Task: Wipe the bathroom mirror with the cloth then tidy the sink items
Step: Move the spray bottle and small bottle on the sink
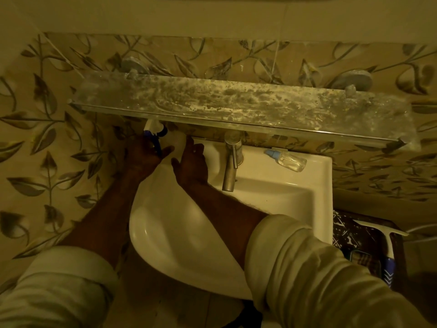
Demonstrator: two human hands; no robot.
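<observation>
A white spray bottle (175,140) with a blue-and-white trigger head stands at the sink's back left corner, partly under the glass shelf. My left hand (146,155) wraps the trigger and neck. My right hand (191,162) rests against the bottle's right side, fingers spread. A small clear spray bottle (287,160) with a light blue cap lies on its side on the white sink (319,185), right of the steel tap (230,166). No cloth shows. The mirror's lower edge is barely visible at the top.
A stained glass shelf (236,105) on two round metal mounts spans the leaf-patterned wall above the sink and overhangs the tap. At the lower right, a white squeegee with a blue handle (387,249) lies on a dark patterned surface.
</observation>
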